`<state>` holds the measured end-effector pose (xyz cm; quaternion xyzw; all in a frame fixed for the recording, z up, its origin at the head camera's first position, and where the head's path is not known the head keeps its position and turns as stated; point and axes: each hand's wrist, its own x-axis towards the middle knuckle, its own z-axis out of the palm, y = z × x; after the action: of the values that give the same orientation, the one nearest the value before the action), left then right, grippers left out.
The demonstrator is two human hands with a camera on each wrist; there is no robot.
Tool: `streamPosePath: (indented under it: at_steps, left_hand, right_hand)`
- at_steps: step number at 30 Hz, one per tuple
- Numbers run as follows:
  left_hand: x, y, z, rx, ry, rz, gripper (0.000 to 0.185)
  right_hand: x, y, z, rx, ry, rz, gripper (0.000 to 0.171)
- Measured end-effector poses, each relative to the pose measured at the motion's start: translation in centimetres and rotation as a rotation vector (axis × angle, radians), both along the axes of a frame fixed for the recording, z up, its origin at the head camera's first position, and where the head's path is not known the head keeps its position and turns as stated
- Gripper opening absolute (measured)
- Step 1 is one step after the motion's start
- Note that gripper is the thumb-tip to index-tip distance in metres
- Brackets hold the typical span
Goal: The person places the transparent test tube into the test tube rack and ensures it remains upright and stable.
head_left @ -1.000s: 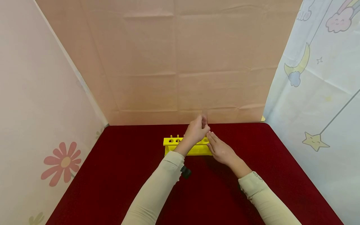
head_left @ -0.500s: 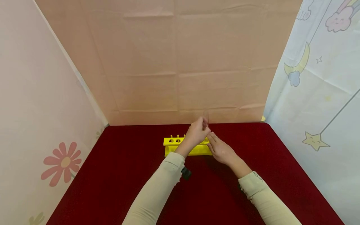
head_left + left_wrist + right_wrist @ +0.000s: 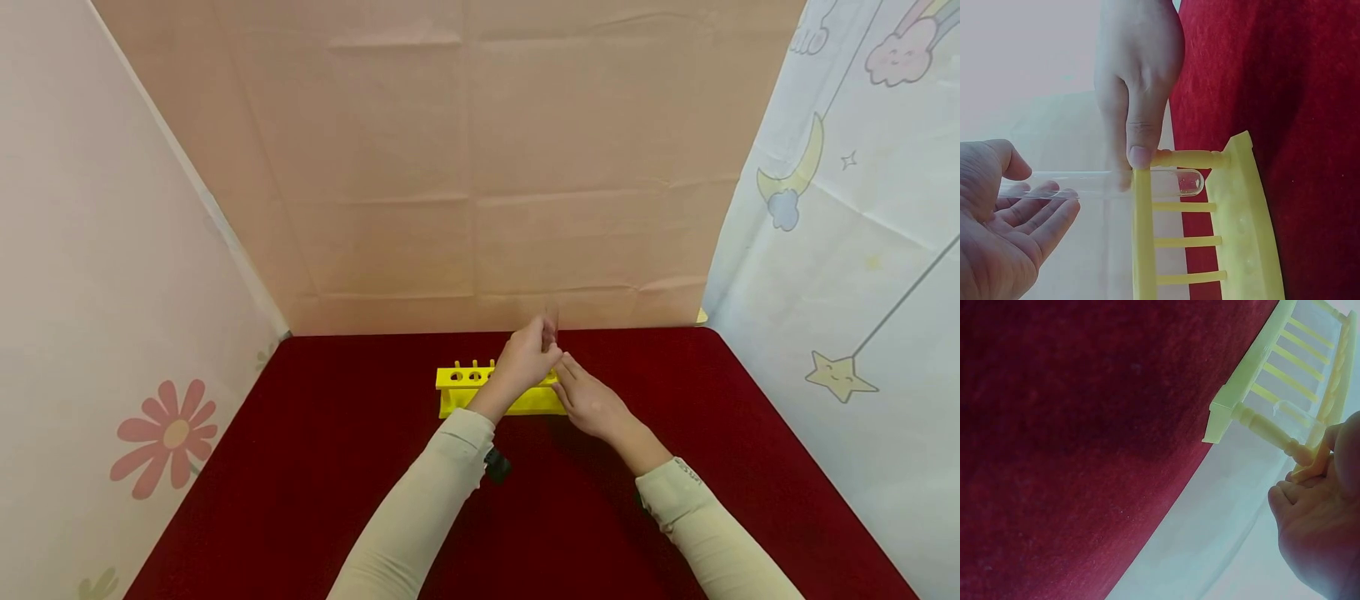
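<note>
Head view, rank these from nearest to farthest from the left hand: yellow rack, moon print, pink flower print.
1. Yellow rack: directly under the left hand, touching range.
2. Moon print: right curtain, upper.
3. Pink flower print: left wall, low, farthest.

Head view. Yellow rack (image 3: 480,389) stands on a red tabletop (image 3: 337,467), near the back wall of pink paper (image 3: 465,167). Left hand (image 3: 525,360) is raised over the rack's right part, fingers curled around a clear tube (image 3: 551,321) that stands upright and is faint against the wall. Right hand (image 3: 592,400) lies just right of it, fingers straight, tips at the rack's right end. Both arms wear beige sleeves (image 3: 420,517). A flower-print sheet (image 3: 161,437) hangs left, a moon-and-star sheet (image 3: 840,250) right.
</note>
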<state>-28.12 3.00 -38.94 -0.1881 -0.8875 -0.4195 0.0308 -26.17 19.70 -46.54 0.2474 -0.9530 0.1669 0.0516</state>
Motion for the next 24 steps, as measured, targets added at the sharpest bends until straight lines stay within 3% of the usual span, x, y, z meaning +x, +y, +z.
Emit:
streamPosePath:
  at_steps: [24]
  left_hand:
    - [-0.3, -0.4, -1.2, -0.015, -0.001, -0.026, 0.02]
  right_hand:
    - [-0.1, -0.5, 0.1, 0.004, -0.029, -0.019, 0.057]
